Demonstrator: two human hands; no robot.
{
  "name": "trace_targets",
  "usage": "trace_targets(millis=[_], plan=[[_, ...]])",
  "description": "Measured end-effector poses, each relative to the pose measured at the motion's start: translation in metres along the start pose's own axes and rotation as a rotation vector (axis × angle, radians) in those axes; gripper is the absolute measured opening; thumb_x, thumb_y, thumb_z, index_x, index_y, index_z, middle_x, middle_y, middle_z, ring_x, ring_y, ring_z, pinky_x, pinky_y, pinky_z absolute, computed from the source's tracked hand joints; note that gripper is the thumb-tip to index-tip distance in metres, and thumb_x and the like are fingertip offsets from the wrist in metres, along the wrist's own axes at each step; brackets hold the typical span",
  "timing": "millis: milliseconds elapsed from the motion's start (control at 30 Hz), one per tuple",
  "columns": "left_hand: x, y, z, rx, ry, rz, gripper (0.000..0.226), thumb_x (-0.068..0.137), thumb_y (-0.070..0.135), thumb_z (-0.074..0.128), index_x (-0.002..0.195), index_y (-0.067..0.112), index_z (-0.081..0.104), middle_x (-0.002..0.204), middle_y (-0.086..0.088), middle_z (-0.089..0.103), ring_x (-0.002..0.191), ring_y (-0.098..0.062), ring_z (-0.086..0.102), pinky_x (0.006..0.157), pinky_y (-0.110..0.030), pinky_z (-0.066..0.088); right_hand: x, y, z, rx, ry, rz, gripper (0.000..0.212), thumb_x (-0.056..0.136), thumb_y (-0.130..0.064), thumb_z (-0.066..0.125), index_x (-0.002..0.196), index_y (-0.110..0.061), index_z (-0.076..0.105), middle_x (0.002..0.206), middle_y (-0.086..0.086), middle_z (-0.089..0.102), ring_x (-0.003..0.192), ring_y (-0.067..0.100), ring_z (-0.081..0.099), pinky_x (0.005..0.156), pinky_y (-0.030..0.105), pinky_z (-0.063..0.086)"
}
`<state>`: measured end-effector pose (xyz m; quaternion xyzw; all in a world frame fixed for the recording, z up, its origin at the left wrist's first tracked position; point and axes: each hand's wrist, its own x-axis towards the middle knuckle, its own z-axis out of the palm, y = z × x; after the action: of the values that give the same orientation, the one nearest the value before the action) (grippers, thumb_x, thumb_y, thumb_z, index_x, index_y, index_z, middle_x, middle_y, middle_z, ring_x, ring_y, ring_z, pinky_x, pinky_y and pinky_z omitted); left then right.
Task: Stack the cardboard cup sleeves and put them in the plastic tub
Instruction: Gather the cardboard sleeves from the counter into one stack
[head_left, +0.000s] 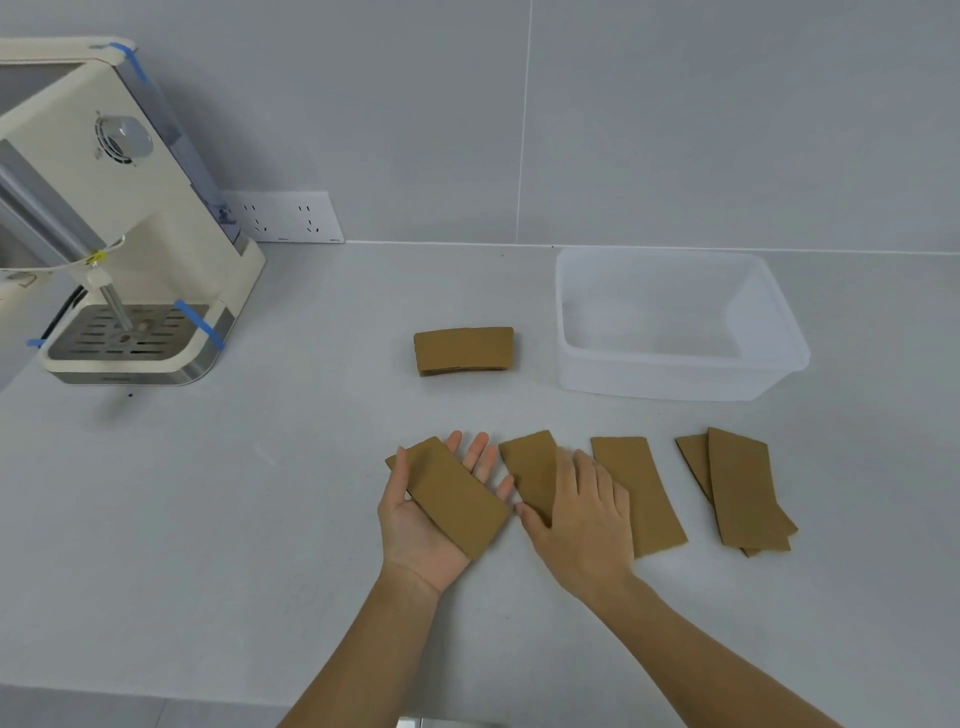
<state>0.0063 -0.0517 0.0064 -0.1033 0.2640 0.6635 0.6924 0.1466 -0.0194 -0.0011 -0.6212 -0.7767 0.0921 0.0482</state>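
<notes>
1. A flattened cardboard sleeve (454, 493) is being cradled in the upturned left hand (431, 514), fingers spread beneath it and the thumb curled over its near-left edge.
2. A second sleeve (530, 467) is being pressed flat on the surface (260, 493) under the right hand (582, 519), its grip spread and not pinching.
3. Further sleeves are lying flat to the right: a single one (636, 493) and an overlapped pair (740, 488); a small stack (464, 351) is resting beside the empty plastic tub (675, 379).
4. The sleeves are judged light, thin and springy, sliding readily; they are probably best lifted by an edge, then squared by their long sides.
</notes>
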Motion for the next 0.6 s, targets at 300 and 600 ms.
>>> trace_targets(millis=[300,600], plan=[[0.003,-0.001,-0.004,-0.013,-0.001,0.014,0.065,0.08,0.055,0.054,0.128,0.012,0.056,0.126,-0.016,0.062,0.117,-0.03,0.058,0.107,-0.051,0.035,0.0,0.003,-0.005,-0.053,0.052,-0.077,0.055,0.052,-0.044,0.083,0.091,-0.009,0.065,0.084,0.006,0.072,0.073,0.022,0.069,0.06,0.033,0.056],[0.0,0.0,-0.001,-0.004,-0.036,0.027,0.068,0.076,0.056,0.056,0.129,0.013,0.055,0.129,-0.014,0.061,0.114,-0.03,0.06,0.102,-0.053,0.042,0.011,0.001,-0.04,0.386,-0.126,0.083,0.051,0.085,-0.038,0.055,0.127,-0.012,0.042,0.12,0.004,0.054,0.112,0.02,0.047,0.098,0.035,0.04]])
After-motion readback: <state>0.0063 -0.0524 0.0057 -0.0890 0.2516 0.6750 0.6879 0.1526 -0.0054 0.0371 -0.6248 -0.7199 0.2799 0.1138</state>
